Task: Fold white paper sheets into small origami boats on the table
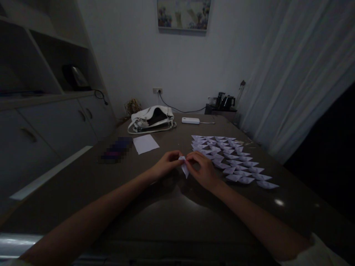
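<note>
A small piece of folded white paper (184,169) is pinched between my two hands above the middle of the table, its pointed end hanging down. My left hand (167,163) grips it from the left, thumb and fingers closed on its upper edge. From the right, my right hand (203,168) pinches the same edge with thumb and fingertips. Just right of my hands, many folded paper boats (234,162) stand in slanting rows on the table. A stack of square white paper sheets (145,143) lies beyond my left hand.
On the dark table (172,218), a white handbag (152,119) sits at the far left, with a white power bank (190,120) and its cable near the back edge. A pixelated dark object (115,149) lies left of the sheets. A kettle (227,102) stands behind the table.
</note>
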`<state>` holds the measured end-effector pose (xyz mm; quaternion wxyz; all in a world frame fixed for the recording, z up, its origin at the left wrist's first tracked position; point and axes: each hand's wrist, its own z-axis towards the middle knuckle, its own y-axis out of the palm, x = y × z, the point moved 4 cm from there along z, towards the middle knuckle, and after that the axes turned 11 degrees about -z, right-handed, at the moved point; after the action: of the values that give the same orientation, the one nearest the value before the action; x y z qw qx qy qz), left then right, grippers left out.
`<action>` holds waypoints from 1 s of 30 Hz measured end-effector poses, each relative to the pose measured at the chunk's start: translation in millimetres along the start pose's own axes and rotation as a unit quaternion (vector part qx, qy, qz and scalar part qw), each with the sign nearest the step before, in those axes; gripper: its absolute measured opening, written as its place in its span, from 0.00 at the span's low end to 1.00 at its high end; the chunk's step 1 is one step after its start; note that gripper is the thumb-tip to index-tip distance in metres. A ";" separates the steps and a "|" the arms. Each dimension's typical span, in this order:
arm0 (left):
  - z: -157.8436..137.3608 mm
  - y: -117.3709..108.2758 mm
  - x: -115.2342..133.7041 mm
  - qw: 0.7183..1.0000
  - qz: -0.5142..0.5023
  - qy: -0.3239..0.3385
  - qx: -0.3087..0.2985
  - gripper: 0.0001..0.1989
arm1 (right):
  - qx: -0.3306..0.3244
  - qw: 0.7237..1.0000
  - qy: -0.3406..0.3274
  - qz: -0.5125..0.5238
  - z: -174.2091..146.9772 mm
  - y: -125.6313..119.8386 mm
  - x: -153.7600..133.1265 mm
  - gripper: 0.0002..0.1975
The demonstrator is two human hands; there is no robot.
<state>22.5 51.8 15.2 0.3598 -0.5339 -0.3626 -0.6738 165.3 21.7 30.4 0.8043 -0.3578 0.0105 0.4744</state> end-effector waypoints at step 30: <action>0.0 -1.3 3.7 0.999 0.040 0.012 -0.011 0.13 | 0.006 1.000 -0.007 -0.009 0.5 -1.2 -1.8 0.04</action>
<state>20.7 52.1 18.7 0.3846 -0.5437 -0.3298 -0.6691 165.1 20.3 32.1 0.8105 -0.3499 0.0043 0.4697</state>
